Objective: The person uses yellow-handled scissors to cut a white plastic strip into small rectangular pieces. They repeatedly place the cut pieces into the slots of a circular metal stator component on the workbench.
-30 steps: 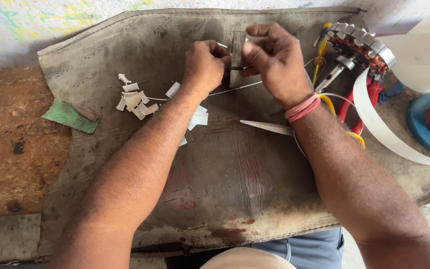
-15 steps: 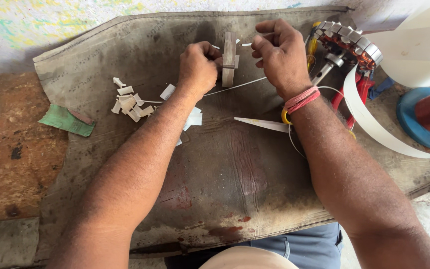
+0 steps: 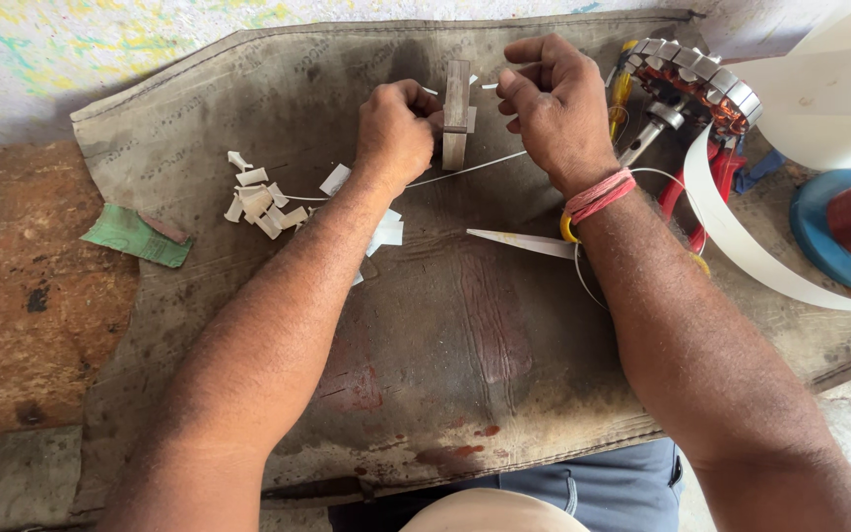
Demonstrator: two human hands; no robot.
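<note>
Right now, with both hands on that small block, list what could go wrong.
1. The thin wire runs loose across the cloth under the block gripped by the left hand and right hand; it may snag or kink.
2. The pointed white sliver lies beside the right wrist; the forearm could catch it.
3. The small white pieces sit loose near the left forearm and could be swept off.

On the mat (image 3: 248, 118), folded paper bits (image 3: 260, 197) lie left of the hands (stator (image 3: 696, 79) far right).
</note>
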